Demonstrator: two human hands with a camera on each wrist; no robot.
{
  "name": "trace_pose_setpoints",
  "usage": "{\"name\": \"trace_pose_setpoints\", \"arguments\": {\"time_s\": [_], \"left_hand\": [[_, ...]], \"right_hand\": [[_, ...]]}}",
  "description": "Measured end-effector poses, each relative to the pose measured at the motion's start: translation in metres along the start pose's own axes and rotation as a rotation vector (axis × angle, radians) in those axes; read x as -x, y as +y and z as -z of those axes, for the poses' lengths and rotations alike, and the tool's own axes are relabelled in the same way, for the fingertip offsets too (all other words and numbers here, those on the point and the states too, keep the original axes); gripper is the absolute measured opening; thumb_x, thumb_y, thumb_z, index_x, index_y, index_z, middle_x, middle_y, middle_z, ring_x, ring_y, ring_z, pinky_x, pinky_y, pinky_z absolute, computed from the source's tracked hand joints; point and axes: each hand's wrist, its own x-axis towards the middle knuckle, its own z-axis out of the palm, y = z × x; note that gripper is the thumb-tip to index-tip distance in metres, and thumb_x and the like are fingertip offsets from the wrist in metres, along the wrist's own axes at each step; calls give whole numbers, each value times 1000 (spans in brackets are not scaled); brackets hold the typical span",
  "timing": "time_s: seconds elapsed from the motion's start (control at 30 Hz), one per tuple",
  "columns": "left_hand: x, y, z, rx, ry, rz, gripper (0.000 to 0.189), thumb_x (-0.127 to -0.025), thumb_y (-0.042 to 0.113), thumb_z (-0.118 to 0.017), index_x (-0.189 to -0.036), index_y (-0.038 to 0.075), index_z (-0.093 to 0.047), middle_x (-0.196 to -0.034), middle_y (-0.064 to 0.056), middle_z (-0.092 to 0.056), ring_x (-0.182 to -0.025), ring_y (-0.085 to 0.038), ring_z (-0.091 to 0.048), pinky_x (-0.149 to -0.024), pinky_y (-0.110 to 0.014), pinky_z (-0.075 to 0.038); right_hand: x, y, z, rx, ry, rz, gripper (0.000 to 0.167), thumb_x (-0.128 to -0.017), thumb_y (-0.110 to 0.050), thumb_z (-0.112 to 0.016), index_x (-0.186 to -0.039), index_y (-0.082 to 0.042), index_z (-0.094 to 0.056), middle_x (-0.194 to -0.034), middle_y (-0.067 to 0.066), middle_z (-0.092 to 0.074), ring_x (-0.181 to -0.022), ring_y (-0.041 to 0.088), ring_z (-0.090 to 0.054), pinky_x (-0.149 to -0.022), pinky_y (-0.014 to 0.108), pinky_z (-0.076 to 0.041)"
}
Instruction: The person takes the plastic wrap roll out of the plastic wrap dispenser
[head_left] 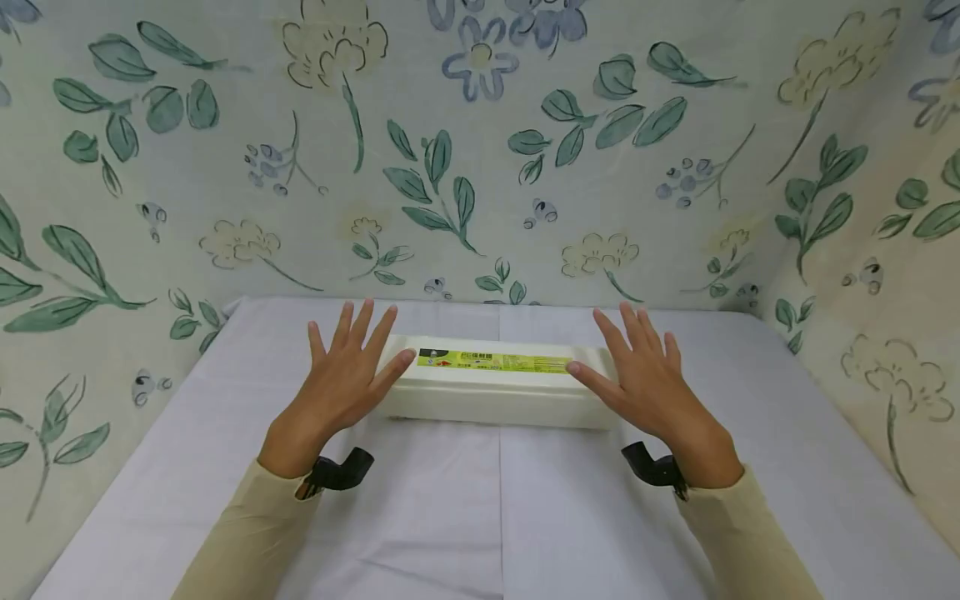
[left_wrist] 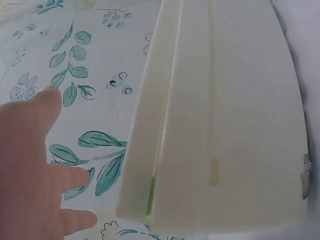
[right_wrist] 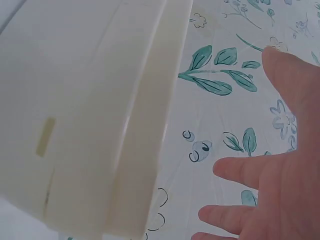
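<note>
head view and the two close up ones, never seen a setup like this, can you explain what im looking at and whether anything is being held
There is no robot here, just a person's bare left hand and right hand. The wide picture comes from a camera worn on the head, looking forward and down. The two close-ups come from cameras worn on the wrists, one per hand. A long white box with a yellow-green label lies on a white cloth, in front of a flowered backdrop. Nothing is held: the fingers are spread, one hand near each end of the box, and both close-ups show a gap between the fingers in view and the box.
</note>
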Motion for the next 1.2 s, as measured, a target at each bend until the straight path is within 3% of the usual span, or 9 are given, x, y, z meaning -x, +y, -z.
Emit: {"name": "trace_pose_setpoints", "arguments": {"time_s": [0.2,0.43,0.7,0.93,1.1,1.2], "left_hand": [[-4,-5,-4,49,6,4,78,-96,65,-27,-156,17,-14,-160,-16,-7,-146,-38,2,-106,-69,9],[-9,-9,-17,173,25,13,76,-97,64,-25,-155,16,-18,-159,-14,-15,-147,-34,-6,-111,-65,-2],[-3,-15,-39,463,77,-3,63,-101,53,-29,-152,15,-27,-155,-9,-27,-143,-28,-24,-113,-53,-20],[-4,-20,-53,603,129,20,59,-103,47,-31,-151,13,-28,-155,-10,-28,-143,-28,-25,-114,-52,-19],[-5,-25,-61,786,129,53,58,-104,44,-29,-152,13,-23,-154,-11,-29,-142,-25,-25,-114,-49,-19],[-5,-29,-66,878,149,32,55,-105,41,-30,-152,13,-24,-153,-10,-31,-142,-23,-26,-115,-47,-19]], "right_hand": [[-7,-7,-1,-19,-1,30,90,-89,-68,-47,-154,-11,-22,-159,22,-7,-145,41,0,-106,70,2],[-9,-8,-8,-29,-33,59,90,-88,-69,-47,-153,-11,-24,-158,22,-10,-144,43,-5,-107,69,-1],[-11,-9,-13,-37,-78,82,93,-87,-72,-46,-154,-12,-22,-159,21,-10,-144,43,-6,-107,69,-1],[-14,-15,-14,-36,-117,92,94,-86,-73,-46,-154,-13,-21,-158,21,-11,-144,43,-8,-108,68,-1],[-16,-19,-15,-39,-132,101,95,-85,-74,-46,-154,-14,-22,-158,20,-13,-143,43,-11,-108,68,-2],[-17,-20,-16,-37,-136,96,95,-84,-75,-46,-154,-15,-22,-158,19,-14,-143,42,-12,-108,68,-2]]}}
